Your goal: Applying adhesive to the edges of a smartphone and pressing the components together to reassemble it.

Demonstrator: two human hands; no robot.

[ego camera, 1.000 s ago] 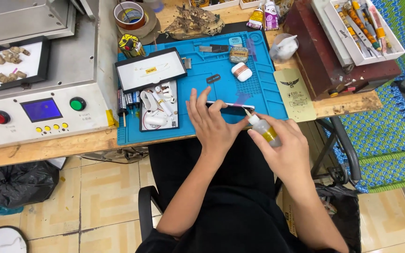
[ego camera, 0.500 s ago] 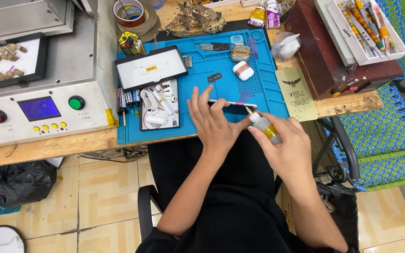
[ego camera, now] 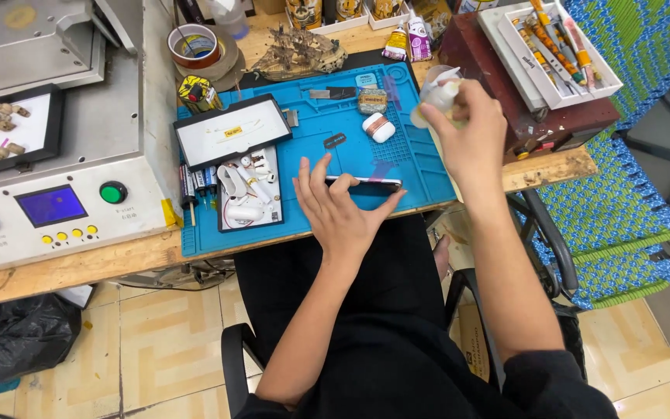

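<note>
Head view. Your right hand (ego camera: 471, 128) has lifted away from the phone (ego camera: 364, 184) since a second ago and now holds the small pale squeeze bottle (ego camera: 437, 99) up over the far right edge of the blue work mat (ego camera: 428, 167), fingers closed around it. The dispensing step at the phone looks finished. Your left hand (ego camera: 340, 209) stays at the phone, fingers spread wide, fingertips resting on its near edge; the slim, dark, glossy slab lies flat on the mat's near middle. The mat is matte rubber, moulded with ribs and shallow trays. A white oval case (ego camera: 380, 127) lies beyond the phone, and a dark-framed white panel (ego camera: 232, 132) sits to its left.
</note>
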